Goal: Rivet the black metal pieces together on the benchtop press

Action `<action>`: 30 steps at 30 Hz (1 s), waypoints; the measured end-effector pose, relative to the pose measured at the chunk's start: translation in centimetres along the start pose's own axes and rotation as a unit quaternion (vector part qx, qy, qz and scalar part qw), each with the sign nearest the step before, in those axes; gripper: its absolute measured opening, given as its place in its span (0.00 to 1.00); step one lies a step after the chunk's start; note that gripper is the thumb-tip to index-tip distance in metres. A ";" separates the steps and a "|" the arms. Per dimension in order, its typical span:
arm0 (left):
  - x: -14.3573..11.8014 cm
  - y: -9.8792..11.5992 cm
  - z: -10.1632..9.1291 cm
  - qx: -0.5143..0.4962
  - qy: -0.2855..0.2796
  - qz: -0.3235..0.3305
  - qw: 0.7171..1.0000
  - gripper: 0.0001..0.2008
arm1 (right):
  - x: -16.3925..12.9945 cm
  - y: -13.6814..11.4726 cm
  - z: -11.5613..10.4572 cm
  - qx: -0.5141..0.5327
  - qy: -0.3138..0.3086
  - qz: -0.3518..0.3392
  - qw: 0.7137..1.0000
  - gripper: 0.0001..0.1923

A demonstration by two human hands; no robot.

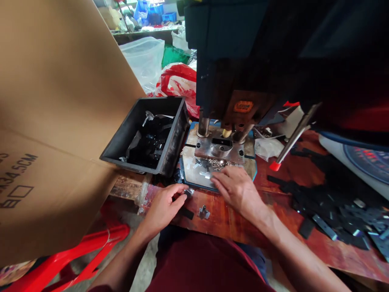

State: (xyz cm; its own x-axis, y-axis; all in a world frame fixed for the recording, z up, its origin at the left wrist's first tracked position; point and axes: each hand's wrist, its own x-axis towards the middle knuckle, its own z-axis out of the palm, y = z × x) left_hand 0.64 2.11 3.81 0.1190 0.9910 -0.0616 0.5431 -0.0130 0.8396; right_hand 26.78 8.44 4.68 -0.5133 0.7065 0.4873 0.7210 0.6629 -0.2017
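My left hand (167, 202) is near the table's front edge, its thumb and fingers closed on a small dark-and-silver metal piece (189, 192). Over the front of the press base (194, 178), my right hand (238, 188) pinches the right end of a small shiny metal strip (205, 174). Behind it stands a press die block (219, 151) with a dark slot on top and metal scraps (218, 164) along its front. A small metal bracket (204, 212) and a dark flat strip (186, 213) lie on the table between my hands.
A black bin (173, 156) holding dark parts stands left of the press (231, 77). A cardboard box (60, 101) rises at far left. Many black flat pieces (331, 215) are heaped at right, below a red-tipped lever (285, 148). A red stool (100, 239) is lower left.
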 end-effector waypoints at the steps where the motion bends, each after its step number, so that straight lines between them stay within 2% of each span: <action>1: -0.2 -0.4 0.0 0.022 -0.010 0.007 1.000 0.12 | -0.5 -0.6 0.4 -0.008 -0.012 -0.008 1.000 0.13; 4: -0.4 -1.3 0.2 0.075 -0.004 0.025 0.997 0.11 | -1.4 -1.9 1.6 -0.064 -0.028 -0.023 0.997 0.16; 9: 0.0 -0.8 0.5 0.090 0.087 0.063 0.990 0.06 | -2.4 -3.1 2.6 -0.082 -0.012 -0.037 0.996 0.09; 12: 0.5 0.3 1.0 0.029 0.082 0.039 0.995 0.07 | -2.9 -3.3 3.0 -0.054 0.006 -0.032 0.998 0.10; 15: 1.5 1.7 2.0 -0.112 0.064 -0.025 0.991 0.10 | -2.6 -3.2 3.1 0.009 0.063 0.043 0.997 0.10; 17: 2.4 2.6 2.9 -0.240 0.033 -0.076 0.967 0.16 | -1.9 -3.3 2.9 0.113 0.109 0.154 0.976 0.11; 19: 3.4 3.6 3.9 -0.354 -0.015 -0.106 0.929 0.21 | -1.3 -3.4 2.5 0.236 0.128 0.266 0.926 0.12; 21: 4.4 4.3 4.7 -0.423 -0.028 -0.110 0.899 0.21 | -0.8 -3.6 2.1 0.325 0.123 0.338 0.875 0.13; 23: 5.3 4.7 5.3 -0.448 -0.004 -0.108 0.888 0.20 | -0.6 -3.5 1.6 0.362 0.114 0.358 0.853 0.15; 25: 6.1 4.8 5.4 -0.445 0.012 -0.108 0.889 0.19 | -0.5 -2.9 1.1 0.377 0.095 0.355 0.850 0.17; 27: 6.7 4.7 5.0 -0.427 0.003 -0.105 0.898 0.17 | -0.3 -1.9 0.4 0.400 0.064 0.359 0.841 0.19; 30: 7.2 4.8 4.1 -0.385 -0.033 -0.085 0.919 0.14 | 0.4 -0.3 -0.5 0.460 0.010 0.364 0.810 0.22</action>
State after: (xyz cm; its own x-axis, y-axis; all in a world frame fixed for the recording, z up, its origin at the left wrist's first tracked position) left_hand 7.57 8.58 5.20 0.1515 0.9592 -0.2388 -0.1862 0.2650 0.9461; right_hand 26.58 8.39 5.39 -0.0931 0.9951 -0.0331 0.1726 -0.0166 -0.9848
